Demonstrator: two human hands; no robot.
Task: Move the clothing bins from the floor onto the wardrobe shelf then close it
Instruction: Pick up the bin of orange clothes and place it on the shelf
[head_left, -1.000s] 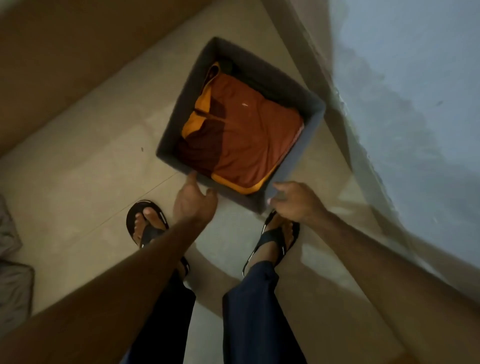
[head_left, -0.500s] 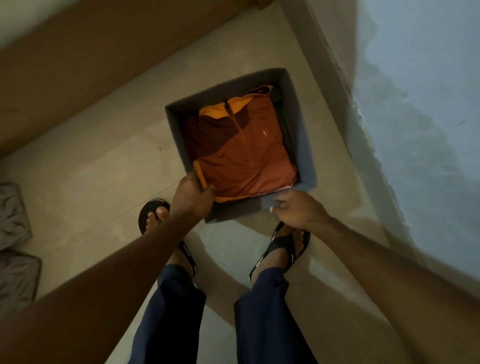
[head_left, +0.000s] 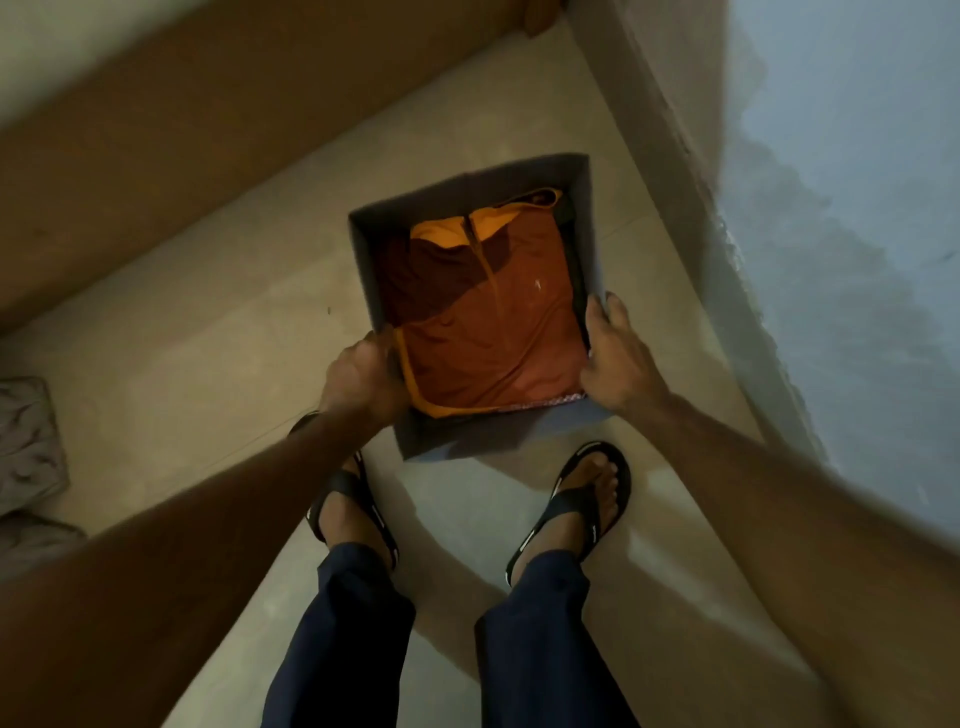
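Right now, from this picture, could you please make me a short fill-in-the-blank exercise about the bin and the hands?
1. The bin holds a folded ___ garment.
2. The left hand and the right hand grip ___ walls of the bin.
3. The right foot wears a black ___.
Missing words: orange; opposite; sandal.

Arms stretched down — left hand (head_left: 363, 375) grips the bin (head_left: 457, 440) by one wall; right hand (head_left: 617, 359) grips the opposite.

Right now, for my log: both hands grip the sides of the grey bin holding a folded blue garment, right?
No: the head view shows an orange garment, not blue; left hand and right hand do grip the sides of the grey bin.
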